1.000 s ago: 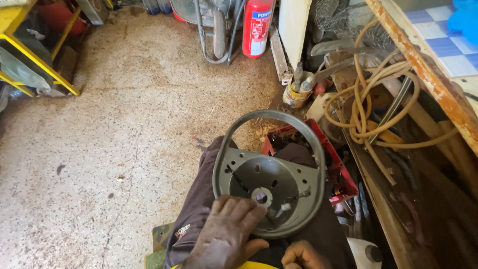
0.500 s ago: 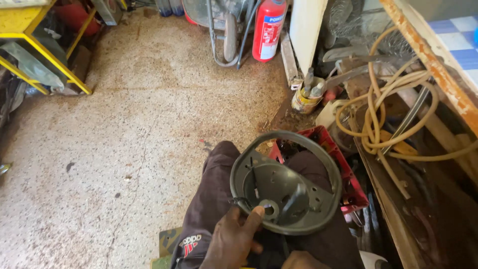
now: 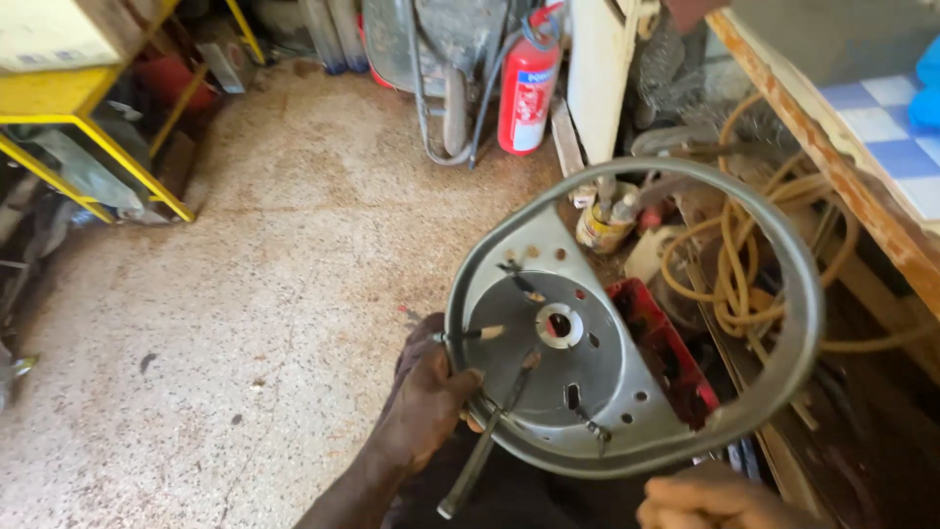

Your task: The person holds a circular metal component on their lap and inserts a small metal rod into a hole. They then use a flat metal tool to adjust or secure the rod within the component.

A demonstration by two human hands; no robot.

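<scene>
Right hand point(image 3: 720, 502): at the bottom edge, fingers curled; what it holds cannot be told.
Left hand point(image 3: 426, 397): nearer, fingers closed on the frame's left rim.
Steering wheel frame point(image 3: 627, 323): grey metal, tilted up, right of the left hand.
Hub hole point(image 3: 559, 324): faces the camera.
Fire extinguisher point(image 3: 527, 86): red, far behind.

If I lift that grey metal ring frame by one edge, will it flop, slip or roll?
The grey ring frame looks like rigid pressed metal with a rim, so it probably keeps its shape. The left hand grips one edge and it stands tilted without sagging. Its plate is pierced with holes, so it may be fairly light. Set on its rounded rim, it could roll.
</scene>
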